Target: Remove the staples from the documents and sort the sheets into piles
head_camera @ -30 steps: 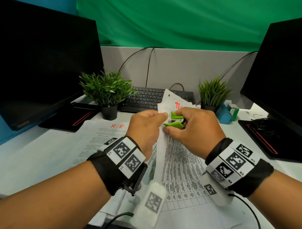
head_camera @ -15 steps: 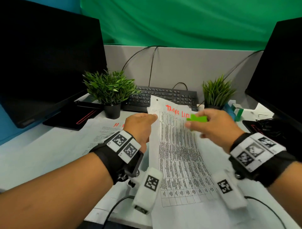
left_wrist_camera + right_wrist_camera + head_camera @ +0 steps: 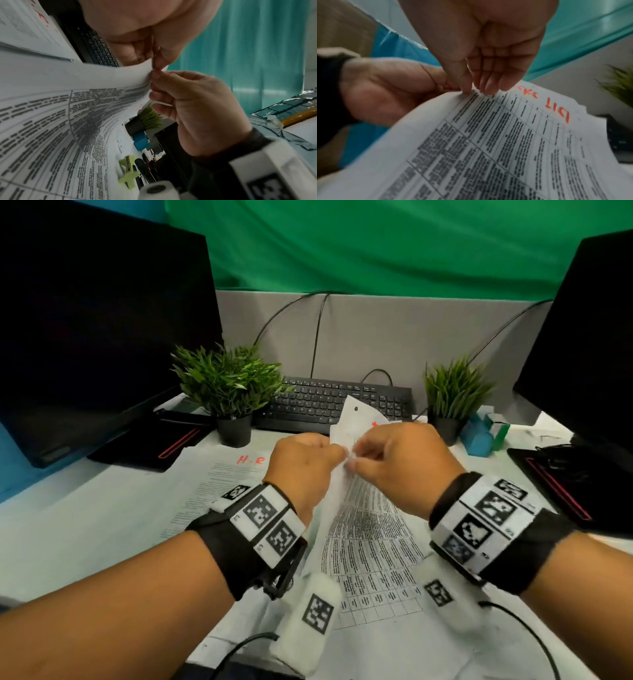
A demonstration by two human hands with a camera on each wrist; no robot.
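Note:
The printed table document (image 3: 371, 546) with red writing at its top is lifted at its far corner and curves up off the desk. My left hand (image 3: 337, 455) pinches that corner between thumb and finger, seen close in the left wrist view (image 3: 155, 66). My right hand (image 3: 354, 462) meets it from the right and pinches the same edge (image 3: 152, 77), its fingertips (image 3: 489, 91) on the printed sheet (image 3: 496, 142). The green staple remover (image 3: 128, 171) lies loose beside the document, under my right wrist; the head view hides it. No staple is visible.
A sheet headed "H.R" (image 3: 219, 484) lies flat to the left. Behind stand a black keyboard (image 3: 318, 402), two potted plants (image 3: 229, 392) (image 3: 452, 398), a blue object (image 3: 479, 440), and dark monitors (image 3: 102, 337) (image 3: 589, 337) at either side on black bases.
My right hand carried the green staple remover away to the right, set it down, and came back empty to pinch the document's corner next to the left hand.

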